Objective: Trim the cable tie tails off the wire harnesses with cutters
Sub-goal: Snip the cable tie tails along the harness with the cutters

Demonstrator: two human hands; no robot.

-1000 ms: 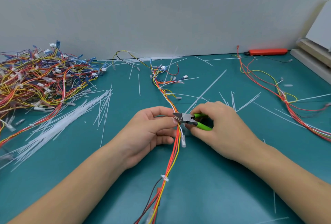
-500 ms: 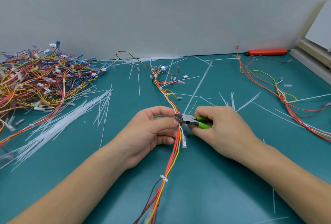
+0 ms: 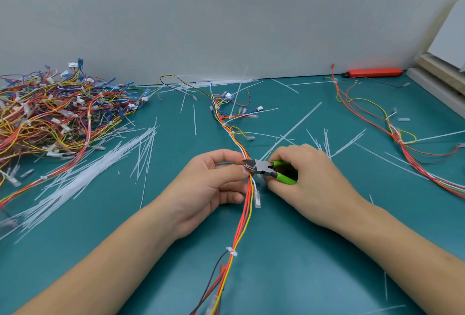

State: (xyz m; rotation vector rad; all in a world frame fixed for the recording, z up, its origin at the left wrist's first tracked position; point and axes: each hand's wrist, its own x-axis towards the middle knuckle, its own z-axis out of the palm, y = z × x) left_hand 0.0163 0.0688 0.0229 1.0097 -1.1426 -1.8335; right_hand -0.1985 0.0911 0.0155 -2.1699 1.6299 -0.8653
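A wire harness (image 3: 245, 211) of red, orange, yellow and white wires runs down the middle of the teal mat. My left hand (image 3: 208, 189) pinches it between thumb and fingers just left of the cutters. My right hand (image 3: 309, 184) grips the green-handled cutters (image 3: 266, 170), whose jaws stand apart at the harness beside my left thumb tip. A trimmed white cable tie (image 3: 231, 251) sits lower on the harness. The tie at the jaws is hidden by the fingers and jaws.
A big heap of harnesses (image 3: 52, 116) lies at the left, with a spread of cut white tails (image 3: 105, 163) beside it. Another harness (image 3: 397, 136) lies at the right. An orange tool (image 3: 375, 72) rests by the wall. Boards (image 3: 442, 75) stand at the far right.
The cutter handles squeezed together half a second ago and have spread again, with the jaws apart. A long white tail behind the hands shifted. My left hand kept its hold.
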